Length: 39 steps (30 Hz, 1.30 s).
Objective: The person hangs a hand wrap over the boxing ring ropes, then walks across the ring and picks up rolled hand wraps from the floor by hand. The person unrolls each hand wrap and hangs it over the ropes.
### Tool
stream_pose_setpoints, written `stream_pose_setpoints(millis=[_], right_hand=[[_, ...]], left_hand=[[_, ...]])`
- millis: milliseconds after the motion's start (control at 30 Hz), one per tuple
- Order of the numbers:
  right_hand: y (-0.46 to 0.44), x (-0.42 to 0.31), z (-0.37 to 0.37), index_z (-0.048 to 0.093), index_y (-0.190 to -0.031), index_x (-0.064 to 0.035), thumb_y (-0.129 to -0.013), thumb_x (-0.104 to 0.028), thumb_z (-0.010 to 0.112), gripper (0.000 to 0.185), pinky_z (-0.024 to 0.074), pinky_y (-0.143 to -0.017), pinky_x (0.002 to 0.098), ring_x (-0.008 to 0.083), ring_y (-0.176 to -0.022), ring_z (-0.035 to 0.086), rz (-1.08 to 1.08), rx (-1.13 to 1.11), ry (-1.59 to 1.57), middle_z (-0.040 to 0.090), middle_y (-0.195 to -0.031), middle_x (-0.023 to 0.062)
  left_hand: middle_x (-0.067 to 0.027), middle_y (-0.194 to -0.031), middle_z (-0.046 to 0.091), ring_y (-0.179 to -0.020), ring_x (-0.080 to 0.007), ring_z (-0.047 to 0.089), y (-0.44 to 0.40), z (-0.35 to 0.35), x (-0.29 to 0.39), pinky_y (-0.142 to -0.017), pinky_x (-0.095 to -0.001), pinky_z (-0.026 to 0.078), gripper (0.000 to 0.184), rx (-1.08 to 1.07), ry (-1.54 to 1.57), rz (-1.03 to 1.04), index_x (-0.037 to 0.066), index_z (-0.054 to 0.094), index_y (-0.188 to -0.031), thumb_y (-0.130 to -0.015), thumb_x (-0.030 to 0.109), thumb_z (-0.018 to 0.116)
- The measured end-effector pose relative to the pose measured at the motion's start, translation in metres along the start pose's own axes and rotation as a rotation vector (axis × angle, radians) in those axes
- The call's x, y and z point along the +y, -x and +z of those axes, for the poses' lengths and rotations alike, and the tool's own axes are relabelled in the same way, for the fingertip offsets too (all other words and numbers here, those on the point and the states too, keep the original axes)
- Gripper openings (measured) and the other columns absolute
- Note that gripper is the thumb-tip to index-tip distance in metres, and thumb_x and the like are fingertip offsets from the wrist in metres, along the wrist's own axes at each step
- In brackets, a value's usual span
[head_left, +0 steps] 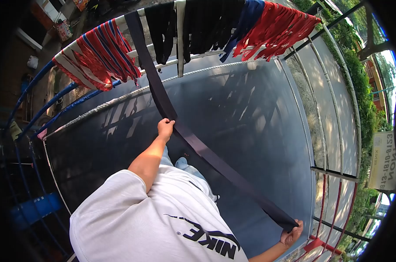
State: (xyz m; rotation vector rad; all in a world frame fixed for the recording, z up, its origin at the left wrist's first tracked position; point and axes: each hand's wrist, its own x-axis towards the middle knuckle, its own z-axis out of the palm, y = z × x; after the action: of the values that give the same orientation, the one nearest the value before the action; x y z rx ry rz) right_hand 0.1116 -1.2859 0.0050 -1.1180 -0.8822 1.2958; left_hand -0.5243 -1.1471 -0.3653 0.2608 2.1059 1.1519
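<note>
A long black hand wrap (215, 162) hangs from the top rail and runs slanting down across my front. My left hand (165, 129) is closed, pinching the wrap's edge partway along. Farther down to the right, my right hand (293, 234) is closed on the wrap near its lower end. Between the two hands the cloth stretches out nearly straight. Above my left hand it drops from the rail and looks doubled near the fingers.
Striped red wraps (104, 54), black wraps (211, 26), blue wraps (246, 24) and red wraps (279, 30) hang over the top ropes. Ring ropes (110, 102) edge the dark mat (246, 126). A blue object (36, 207) lies at left, and a sign (381, 159) stands right.
</note>
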Motion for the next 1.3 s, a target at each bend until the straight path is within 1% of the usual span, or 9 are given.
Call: stream_pose_setpoints(millis=[100,300,433,500,567,667,833,1200,1300], right_hand=[[-0.045,-0.033,0.081,0.041,-0.084,-0.0115,-0.082,-0.023,0.083,0.044,0.048,-0.063,0.0275,0.0091,-0.065,0.048,-0.088,-0.096,-0.032,0.045,-0.073,-0.0005],[-0.166,-0.039,0.23,0.037,-0.097,-0.012,-0.096,-0.03,0.071,0.039,0.0501,-0.078,0.0361,0.0161,-0.077,0.05,-0.285,-0.49,-0.254,0.041,-0.084,0.0018],[-0.221,-0.052,0.388,0.04,-0.101,-0.008,-0.098,-0.031,0.064,0.034,0.0426,-0.085,0.0401,0.0212,-0.089,0.045,-0.374,-0.599,-0.312,0.045,-0.092,0.0059],[-0.237,-0.057,0.456,0.046,-0.124,-0.0032,-0.103,-0.024,0.057,0.032,0.0505,-0.094,0.0422,0.0261,-0.111,0.057,-0.277,-0.731,-0.38,0.058,-0.119,0.0138],[-0.264,-0.055,0.522,0.061,-0.123,-0.0027,-0.106,-0.021,0.054,0.026,0.0539,-0.091,0.039,0.0205,-0.095,0.071,-0.274,-0.807,-0.316,0.072,-0.109,0.0123],[-0.312,-0.051,0.628,0.067,-0.122,0.0024,-0.103,-0.018,0.059,0.029,0.0525,-0.097,0.0374,0.0223,-0.109,0.069,-0.155,-1.063,-0.438,0.073,-0.116,0.0184],[-0.403,-0.027,0.815,0.067,-0.117,0.0015,-0.098,-0.013,0.065,0.024,0.049,-0.109,0.0472,0.0286,-0.115,0.066,-0.275,-0.743,-0.256,0.07,-0.119,0.019],[-0.514,0.118,1.08,0.066,-0.11,-0.0041,-0.096,-0.011,0.063,0.016,0.0595,-0.08,0.0438,0.0279,-0.092,0.071,-0.29,-0.71,0.058,0.071,-0.106,0.0124],[-0.528,0.168,1.09,0.053,-0.13,-0.0012,-0.094,-0.008,0.064,0.038,0.0596,-0.072,0.0399,0.0279,-0.087,0.072,-0.163,-0.725,0.293,0.07,-0.101,0.0162]], left_hand=[[-0.0028,-0.064,0.054,-0.062,-0.0131,0.051,-0.007,-0.018,-0.021,-0.059,-0.0341,0.043,0.02,-0.089,0.052,-0.057,0.004,0.057,-0.077,-0.082,0.011,0.075],[-0.0007,-0.075,0.057,-0.064,-0.0132,0.058,-0.012,-0.065,-0.039,-0.056,-0.0304,0.051,0.012,-0.141,0.3,-0.219,0.007,0.059,-0.085,-0.088,0.004,0.07],[-0.0019,-0.081,0.06,-0.073,-0.0146,0.064,-0.024,-0.096,-0.049,-0.069,-0.0345,0.059,0.009,-0.249,0.373,-0.335,0.007,0.061,-0.09,-0.09,0.006,0.07],[-0.0049,-0.084,0.065,-0.076,-0.0181,0.068,-0.039,-0.105,-0.057,-0.074,-0.0366,0.06,0.005,-0.227,0.372,-0.392,0.006,0.062,-0.091,-0.093,0.009,0.066],[-0.007,-0.086,0.068,-0.078,-0.0199,0.071,-0.047,-0.117,-0.045,-0.073,-0.0362,0.06,0.006,-0.2,0.396,-0.439,0.006,0.062,-0.091,-0.094,0.011,0.063],[-0.0096,-0.087,0.072,-0.077,-0.0206,0.073,-0.055,-0.137,-0.014,-0.066,-0.0321,0.058,0.015,-0.236,0.384,-0.482,0.004,0.067,-0.093,-0.094,0.016,0.06],[-0.0073,-0.084,0.074,-0.074,-0.0167,0.073,-0.082,-0.156,0.02,-0.06,-0.0284,0.054,0.023,-0.292,0.264,-0.591,0.007,0.073,-0.091,-0.093,0.028,0.064],[-0.0076,-0.079,0.07,-0.059,-0.0118,0.063,-0.19,-0.134,0.033,-0.053,-0.0278,0.053,0.026,-0.163,0.587,-0.661,0.003,0.067,-0.098,-0.102,0.027,0.059],[-0.0069,-0.084,0.072,-0.063,-0.0106,0.065,-0.203,-0.128,0.033,-0.055,-0.0267,0.055,0.017,-0.213,0.675,-0.634,0.006,0.064,-0.101,-0.101,0.023,0.06]])
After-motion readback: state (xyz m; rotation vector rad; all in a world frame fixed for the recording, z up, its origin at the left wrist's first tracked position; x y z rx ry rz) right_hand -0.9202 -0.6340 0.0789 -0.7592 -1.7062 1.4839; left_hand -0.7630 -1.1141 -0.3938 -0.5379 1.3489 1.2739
